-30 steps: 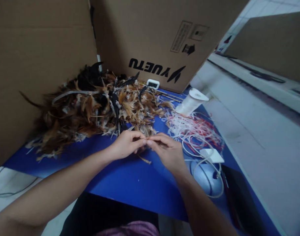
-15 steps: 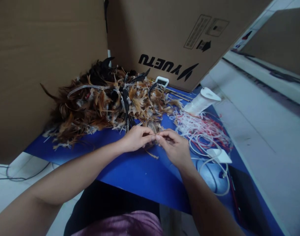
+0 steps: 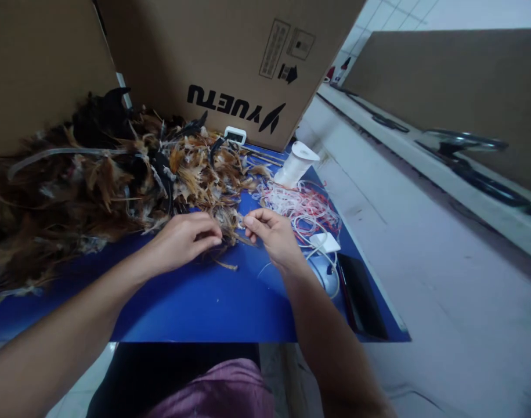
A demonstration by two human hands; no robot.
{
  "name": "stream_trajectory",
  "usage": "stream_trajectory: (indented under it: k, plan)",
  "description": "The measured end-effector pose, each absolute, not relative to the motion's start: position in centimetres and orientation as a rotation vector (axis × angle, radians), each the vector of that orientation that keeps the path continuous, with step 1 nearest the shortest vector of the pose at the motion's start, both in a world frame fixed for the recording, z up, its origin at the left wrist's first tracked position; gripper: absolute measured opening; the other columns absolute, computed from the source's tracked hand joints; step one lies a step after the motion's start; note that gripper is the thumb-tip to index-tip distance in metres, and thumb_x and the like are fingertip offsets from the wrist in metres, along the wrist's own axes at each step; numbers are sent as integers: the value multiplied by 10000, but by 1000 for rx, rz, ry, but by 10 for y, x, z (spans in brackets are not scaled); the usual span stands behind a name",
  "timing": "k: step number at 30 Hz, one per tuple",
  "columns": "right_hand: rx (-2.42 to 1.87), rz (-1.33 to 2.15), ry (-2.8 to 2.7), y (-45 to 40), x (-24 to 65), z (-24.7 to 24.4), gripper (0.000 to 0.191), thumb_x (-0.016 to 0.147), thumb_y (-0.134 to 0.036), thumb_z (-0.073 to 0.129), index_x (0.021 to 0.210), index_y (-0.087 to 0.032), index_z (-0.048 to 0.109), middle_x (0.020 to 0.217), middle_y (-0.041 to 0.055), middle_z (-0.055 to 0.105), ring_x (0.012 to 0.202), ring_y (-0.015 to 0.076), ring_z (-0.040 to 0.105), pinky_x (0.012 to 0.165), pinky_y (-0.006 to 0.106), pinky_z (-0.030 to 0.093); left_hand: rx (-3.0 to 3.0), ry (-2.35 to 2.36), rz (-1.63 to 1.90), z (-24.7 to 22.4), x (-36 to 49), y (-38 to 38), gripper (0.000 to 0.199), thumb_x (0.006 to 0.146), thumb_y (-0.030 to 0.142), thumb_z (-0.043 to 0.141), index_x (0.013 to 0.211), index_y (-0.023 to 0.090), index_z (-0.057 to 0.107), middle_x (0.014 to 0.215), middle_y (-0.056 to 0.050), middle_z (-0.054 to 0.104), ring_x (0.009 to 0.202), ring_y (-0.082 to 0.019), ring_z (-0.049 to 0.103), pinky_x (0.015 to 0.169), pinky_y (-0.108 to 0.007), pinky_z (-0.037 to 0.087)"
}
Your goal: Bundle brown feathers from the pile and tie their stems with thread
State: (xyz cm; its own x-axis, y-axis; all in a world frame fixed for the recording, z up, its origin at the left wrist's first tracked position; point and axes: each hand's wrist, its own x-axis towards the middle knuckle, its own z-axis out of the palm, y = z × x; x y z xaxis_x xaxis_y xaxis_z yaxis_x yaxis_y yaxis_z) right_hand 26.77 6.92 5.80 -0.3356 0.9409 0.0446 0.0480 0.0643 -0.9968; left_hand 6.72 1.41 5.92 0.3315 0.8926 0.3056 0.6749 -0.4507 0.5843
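Observation:
My left hand is closed, thumb and fingertips pinched at the near edge of the feather pile. Whatever is between its fingertips is too small to make out. A short way to the right, my right hand is also closed in a pinch, its fingertips by the pale base of a feather tuft. What it grips, if anything, I cannot make out. Brown, orange and black feathers lie heaped along the back and left of the blue table. A loose thin feather lies just below my hands.
Right of my hands are tangled white and red strings, a white spool, a white square piece with a pale cable, and a dark flat object. A large cardboard box and a small white display stand behind.
My hands, which met at the fingertips, have come apart, the right now a little to the right of the left. The whole view has swung to the right.

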Motion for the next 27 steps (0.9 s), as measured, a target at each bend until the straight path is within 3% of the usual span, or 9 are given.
stream_trajectory:
  k: [6, 12, 18, 27]
  plan:
    - [-999, 1403, -1565, 69, 268, 57, 243, 707, -391, 693, 706, -166, 602, 535, -43, 559, 472, 70, 468, 475, 209, 384, 2583, 1132, 538, 36, 86, 10, 145, 833, 287, 607, 925, 188, 658, 872, -60, 624, 841, -200, 570, 767, -318, 416]
    - [-969, 1433, -1582, 69, 269, 56, 229, 719, -382, 687, 709, -171, 598, 545, -45, 568, 472, 66, 475, 473, 203, 387, 2637, 1135, 487, 24, 102, 10, 180, 892, 172, 468, 804, 154, 625, 787, -55, 591, 753, -182, 539, 705, -298, 410]
    - [-936, 1542, -1555, 66, 272, 64, 260, 693, -400, 714, 695, -169, 596, 588, -31, 593, 500, 71, 503, 481, 204, 398, 2369, 1274, 876, 41, 91, 13, 175, 913, 199, 428, 794, 169, 553, 780, -33, 592, 740, -155, 540, 704, -274, 426]
    - [-856, 1799, -1413, 60, 274, 69, 192, 717, -324, 714, 699, -161, 615, 703, -2, 658, 559, 69, 562, 491, 184, 414, 1333, 1234, 1172, 56, 85, 10, 166, 786, 321, 661, 780, 160, 621, 690, -7, 656, 623, -110, 590, 610, -215, 477]
